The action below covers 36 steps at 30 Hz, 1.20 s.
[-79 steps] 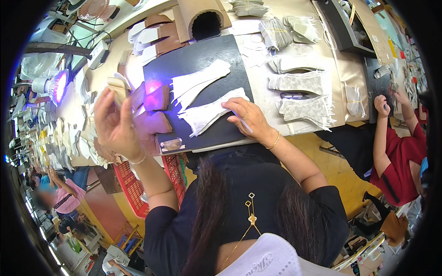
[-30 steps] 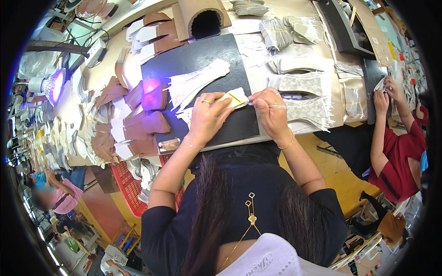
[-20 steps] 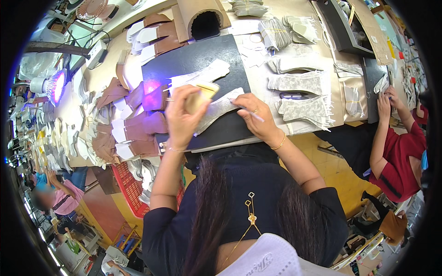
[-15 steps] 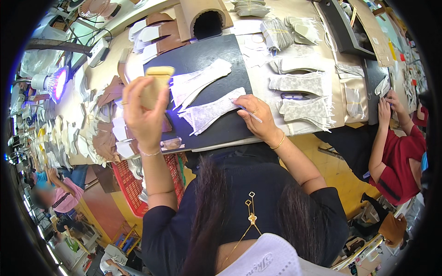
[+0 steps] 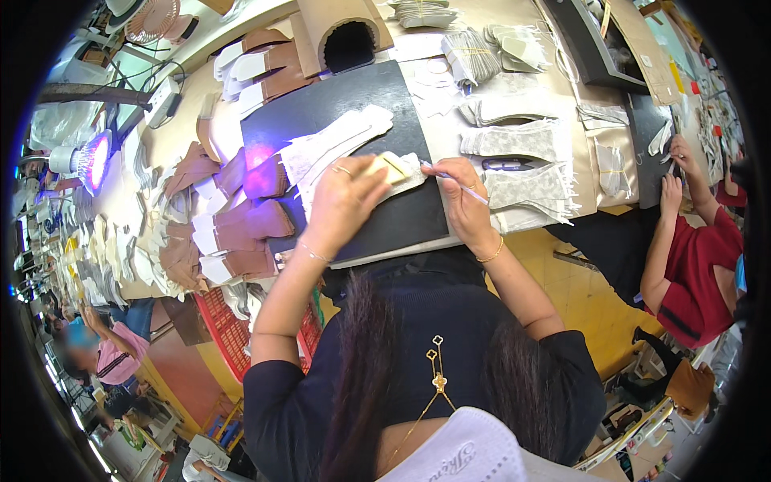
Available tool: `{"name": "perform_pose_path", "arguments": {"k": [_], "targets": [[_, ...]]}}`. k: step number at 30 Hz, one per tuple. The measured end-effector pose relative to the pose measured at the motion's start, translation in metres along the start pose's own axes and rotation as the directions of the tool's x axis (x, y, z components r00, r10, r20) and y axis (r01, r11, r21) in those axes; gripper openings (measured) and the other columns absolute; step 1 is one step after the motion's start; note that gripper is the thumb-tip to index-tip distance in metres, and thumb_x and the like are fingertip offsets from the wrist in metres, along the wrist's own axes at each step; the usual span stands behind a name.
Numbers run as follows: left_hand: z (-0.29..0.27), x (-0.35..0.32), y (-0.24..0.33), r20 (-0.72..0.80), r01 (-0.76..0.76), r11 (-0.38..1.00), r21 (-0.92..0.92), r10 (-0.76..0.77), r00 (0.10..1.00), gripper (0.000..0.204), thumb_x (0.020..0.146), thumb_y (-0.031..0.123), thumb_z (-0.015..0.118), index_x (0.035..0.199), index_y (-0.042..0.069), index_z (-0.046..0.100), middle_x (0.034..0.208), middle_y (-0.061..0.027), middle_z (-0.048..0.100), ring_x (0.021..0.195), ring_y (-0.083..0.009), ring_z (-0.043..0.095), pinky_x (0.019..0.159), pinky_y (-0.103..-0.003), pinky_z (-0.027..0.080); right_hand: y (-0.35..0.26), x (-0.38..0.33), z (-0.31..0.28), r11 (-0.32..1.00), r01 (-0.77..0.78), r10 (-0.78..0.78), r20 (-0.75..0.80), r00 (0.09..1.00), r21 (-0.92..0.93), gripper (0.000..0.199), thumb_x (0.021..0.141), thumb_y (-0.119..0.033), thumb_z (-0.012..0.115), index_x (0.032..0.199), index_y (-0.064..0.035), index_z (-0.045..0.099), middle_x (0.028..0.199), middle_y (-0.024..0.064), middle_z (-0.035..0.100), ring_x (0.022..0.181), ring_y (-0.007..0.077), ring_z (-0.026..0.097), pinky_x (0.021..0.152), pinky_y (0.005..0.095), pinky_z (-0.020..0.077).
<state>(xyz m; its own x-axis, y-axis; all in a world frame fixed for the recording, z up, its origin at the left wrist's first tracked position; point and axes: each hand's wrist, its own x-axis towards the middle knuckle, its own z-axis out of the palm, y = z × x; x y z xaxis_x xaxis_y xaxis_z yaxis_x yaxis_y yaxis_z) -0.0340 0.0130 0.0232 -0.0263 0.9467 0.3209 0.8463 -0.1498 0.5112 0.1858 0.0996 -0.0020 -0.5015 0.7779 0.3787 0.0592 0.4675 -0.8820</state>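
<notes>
My left hand (image 5: 344,197) is closed on a pale yellow-tan block (image 5: 390,167), which is over a whitish, patterned, flared fabric piece (image 5: 411,183) on a black board (image 5: 393,229). My fingers cover much of this piece, so whether the block presses on it is hard to tell. At the piece's narrow right end is my right hand (image 5: 464,193), its fingertips pinched at the edge. A slim white pen-like stick (image 5: 475,194) lies across its fingers. Beyond my left hand, more whitish flared pieces (image 5: 357,128) lie overlapped on the board.
Brown and white cut pieces (image 5: 241,225) lie left of the board, near a glowing purple lamp (image 5: 95,163). Grey-white stacks (image 5: 514,138) lie to the right. A box with an arched opening (image 5: 309,32) stands behind. A red basket (image 5: 218,325) is below; a co-worker (image 5: 699,277) sits at right.
My left hand has swung down and right with the block, from raised above the board's left side to over the nearer fabric piece. My right hand has shifted slightly right, stick still held.
</notes>
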Motion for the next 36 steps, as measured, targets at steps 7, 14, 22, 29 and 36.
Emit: {"name": "perform_pose_path", "arguments": {"k": [7, 14, 22, 29, 36], "targets": [[0.019, -0.009, 0.023, -0.049, -0.029, 0.995, 0.097, 0.034, 0.998, 0.026, 0.076, 0.016, 0.085, 0.099, 0.008, 0.078, 0.113, -0.0087, 0.071, 0.1, -0.0279, 0.064, 0.087, -0.04, 0.051, 0.005, -0.001, 0.001, 0.995, -0.081, 0.078, 0.05, 0.996, 0.058, 0.034, 0.11, -0.028, 0.047, 0.118, 0.0012, 0.061, 0.108, 0.0114, 0.064, 0.103, 0.0216, 0.069, 0.09, 0.0329, 0.051], [0.024, -0.01, 0.023, -0.05, -0.05, 0.986, 0.156, 0.059, 0.997, 0.024, 0.079, 0.019, 0.082, 0.1, 0.009, 0.077, 0.116, -0.009, 0.071, 0.102, -0.0269, 0.063, 0.086, -0.039, 0.049, 0.002, -0.001, 0.001, 0.996, -0.078, 0.076, 0.048, 0.996, 0.047, 0.033, 0.109, -0.028, 0.048, 0.118, 0.0013, 0.061, 0.107, 0.0119, 0.065, 0.101, 0.0217, 0.07, 0.088, 0.0318, 0.0518], [0.029, -0.013, 0.028, -0.067, -0.061, 0.971, 0.23, 0.078, 0.995, 0.026, 0.083, 0.019, 0.077, 0.106, 0.008, 0.075, 0.12, -0.0112, 0.07, 0.103, -0.027, 0.062, 0.087, -0.04, 0.047, -0.003, 0.009, 0.0, 0.984, 0.099, -0.084, 0.106, 0.991, -0.146, 0.013, 0.099, -0.013, 0.064, 0.101, -0.003, 0.071, 0.1, 0.0112, 0.073, 0.091, 0.0273, 0.069, 0.084, 0.037, 0.052], [0.031, -0.013, 0.029, -0.08, -0.065, 0.967, 0.245, 0.087, 0.993, 0.026, 0.084, 0.02, 0.076, 0.106, 0.007, 0.074, 0.12, -0.0113, 0.07, 0.103, -0.0267, 0.061, 0.087, -0.04, 0.047, -0.007, 0.019, 0.004, 0.942, 0.221, -0.19, 0.139, 0.972, -0.253, 0.008, 0.091, -0.013, 0.072, 0.096, -0.0085, 0.069, 0.094, 0.0061, 0.072, 0.088, 0.0236, 0.068, 0.081, 0.0369, 0.0477], [0.029, -0.013, 0.026, -0.066, -0.079, 0.971, 0.226, 0.096, 0.993, 0.025, 0.083, 0.02, 0.077, 0.105, 0.008, 0.075, 0.119, -0.0107, 0.07, 0.1, -0.0265, 0.062, 0.086, -0.04, 0.047, -0.012, 0.019, -0.009, 0.904, 0.263, -0.186, 0.242, 0.952, -0.338, 0.011, 0.094, -0.018, 0.069, 0.09, -0.0084, 0.066, 0.087, 0.0048, 0.068, 0.082, 0.0244, 0.066, 0.083, 0.0383, 0.0473]]}}
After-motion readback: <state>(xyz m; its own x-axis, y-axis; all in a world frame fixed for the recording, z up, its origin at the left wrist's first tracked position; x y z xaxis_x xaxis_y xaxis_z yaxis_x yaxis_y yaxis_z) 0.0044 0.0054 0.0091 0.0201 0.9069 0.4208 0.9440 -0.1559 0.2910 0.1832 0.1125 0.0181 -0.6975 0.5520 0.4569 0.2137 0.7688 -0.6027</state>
